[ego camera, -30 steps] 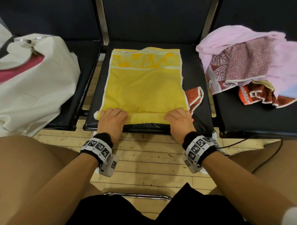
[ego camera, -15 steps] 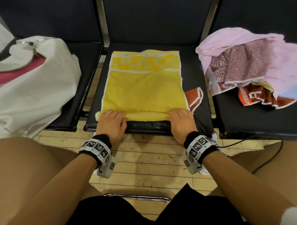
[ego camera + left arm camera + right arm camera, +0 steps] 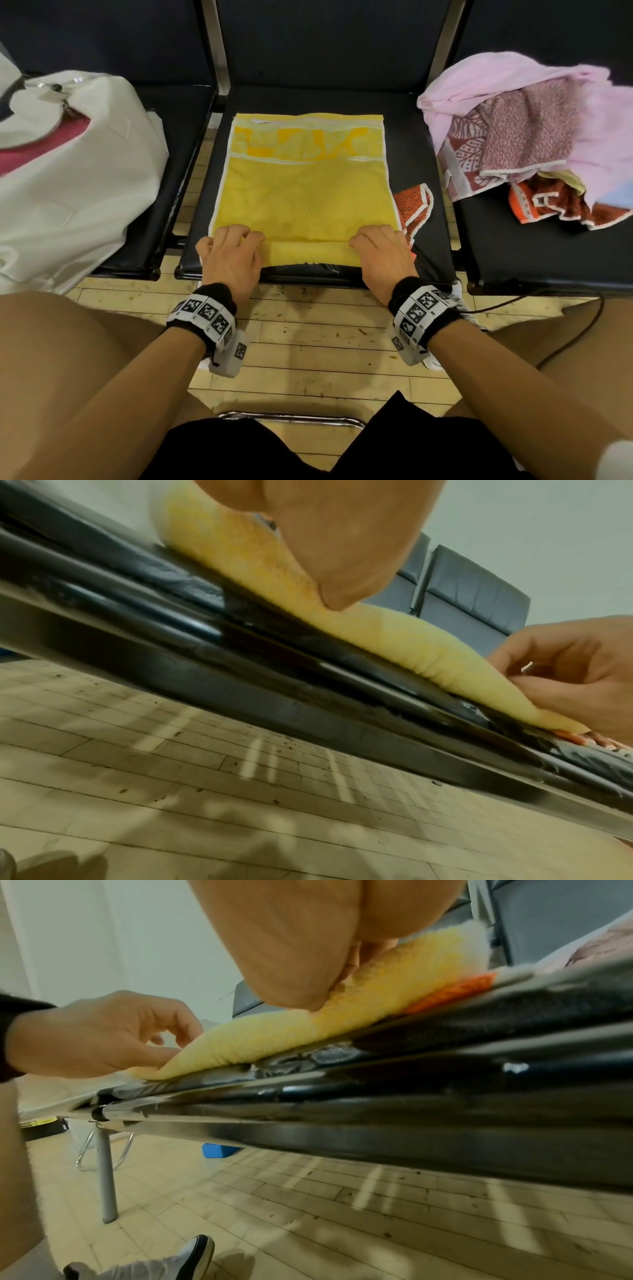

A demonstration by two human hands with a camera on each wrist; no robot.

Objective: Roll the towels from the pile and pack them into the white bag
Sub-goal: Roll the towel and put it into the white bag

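Note:
A yellow towel (image 3: 305,192) lies flat on the middle black seat (image 3: 418,144), its near edge turned into a low roll (image 3: 394,634). My left hand (image 3: 236,248) grips the roll's left end, fingers curled over the top and thumb against the near side, as the right wrist view shows (image 3: 164,1047). At the right end my right hand (image 3: 376,245) holds it the same way (image 3: 534,674). The white bag (image 3: 78,178) sits on the left seat, and the towel pile (image 3: 527,137) lies on the right seat.
An orange patterned towel (image 3: 414,205) pokes out from under the yellow one's right edge. The bag's mouth shows a pink lining (image 3: 41,147). A cable (image 3: 565,342) runs over the wooden floor (image 3: 308,342) by my right knee. My knees frame the seat's front edge.
Both hands have shifted slightly away from me along the seat, turning the roll over once more. The roll looks a little wider and the flat part shorter.

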